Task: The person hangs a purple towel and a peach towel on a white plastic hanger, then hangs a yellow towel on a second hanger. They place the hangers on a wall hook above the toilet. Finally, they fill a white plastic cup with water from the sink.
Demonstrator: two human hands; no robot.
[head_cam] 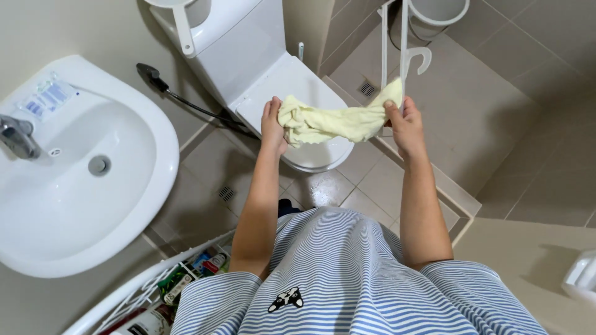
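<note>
Nearest to me is my blue-and-white striped shirt (pixel 347 279), and just off my left side a white wire basket (pixel 133 294) holding bottles and tubes. Beyond that, on my left, the white sink (pixel 133 205) curves out from the wall, its metal tap (pixel 17 138) at the far edge and the drain in the middle of the bowl.

My arms reach out over the tiled floor (pixel 534 136). My left hand (pixel 272 124) is closed around one end of a pale yellow cloth (pixel 335 121), fingers curled over the bunched fabric. My right hand (pixel 405 127) pinches the other end, raised a little higher. The cloth hangs stretched and crumpled between my two hands, above the closed lid of the white toilet (pixel 279 80).

Farther off, a white rack (pixel 403 49) stands on the floor just behind my right hand, and a black spray hose (pixel 180 96) lies beside the toilet's base.
</note>
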